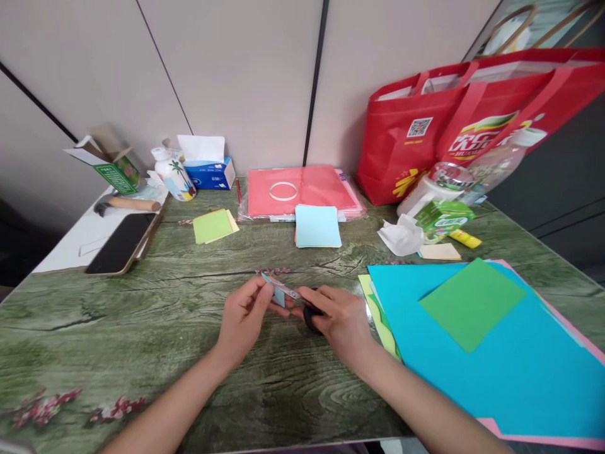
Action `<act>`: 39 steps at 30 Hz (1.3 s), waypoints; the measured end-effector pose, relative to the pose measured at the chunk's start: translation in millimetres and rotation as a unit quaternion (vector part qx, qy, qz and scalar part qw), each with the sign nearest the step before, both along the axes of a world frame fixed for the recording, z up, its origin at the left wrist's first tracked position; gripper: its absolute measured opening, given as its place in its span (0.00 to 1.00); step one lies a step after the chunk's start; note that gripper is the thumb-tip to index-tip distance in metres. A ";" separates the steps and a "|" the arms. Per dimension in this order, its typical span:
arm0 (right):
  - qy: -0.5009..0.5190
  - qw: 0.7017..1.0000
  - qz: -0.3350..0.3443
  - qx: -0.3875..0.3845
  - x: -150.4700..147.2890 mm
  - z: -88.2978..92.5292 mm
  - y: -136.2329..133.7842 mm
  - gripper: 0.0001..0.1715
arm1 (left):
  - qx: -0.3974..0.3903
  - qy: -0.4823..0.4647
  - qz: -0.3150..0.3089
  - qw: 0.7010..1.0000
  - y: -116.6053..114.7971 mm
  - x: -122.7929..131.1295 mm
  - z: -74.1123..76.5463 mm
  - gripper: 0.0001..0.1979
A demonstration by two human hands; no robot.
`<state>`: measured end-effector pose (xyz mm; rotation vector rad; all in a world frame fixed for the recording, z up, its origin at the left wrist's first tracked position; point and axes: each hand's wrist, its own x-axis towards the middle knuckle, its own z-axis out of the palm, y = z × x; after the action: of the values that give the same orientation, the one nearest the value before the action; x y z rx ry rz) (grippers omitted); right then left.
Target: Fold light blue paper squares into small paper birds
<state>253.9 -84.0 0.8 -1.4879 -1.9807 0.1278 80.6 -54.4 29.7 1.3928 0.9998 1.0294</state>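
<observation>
Near the middle of the table, my left hand [246, 318] pinches a small piece of light blue paper [278, 296] between thumb and fingers. My right hand [341, 318] is closed around the black handle of a pair of scissors [288, 292]. The metal blades point left and lie against the blue paper, close to my left fingertips. Part of the paper is hidden behind my left thumb. Beyond my hands sits a stack of light blue square paper [317, 227], and to its left are green and yellow slips [212, 226].
Large blue sheets [425, 378] with a green square [472, 304] lie at right. Behind them stand a red bag [401, 145], a jar, a bottle and a crumpled tissue [401, 234]. Pink paper [312, 189] lies at the back. A phone [121, 243], hammer [135, 203] and tissue box [208, 173] are left.
</observation>
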 end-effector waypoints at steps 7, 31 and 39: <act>0.020 1.000 0.001 0.007 -2.2 1.5 0.8 0.17 | -0.004 0.029 -0.005 1.000 -1.5 -0.2 -1.2 0.15; -0.016 1.000 0.005 0.011 1.4 -0.6 1.7 0.13 | -0.012 0.012 0.014 1.000 2.4 -1.6 2.1 0.14; 0.000 1.000 0.008 0.004 1.8 -2.9 2.6 0.12 | -0.011 0.001 0.012 1.000 3.9 -3.3 -2.3 0.15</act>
<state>255.7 -81.4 -2.1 -1.4680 -1.9915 0.1268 77.4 -50.5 27.4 1.3678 1.0293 1.0315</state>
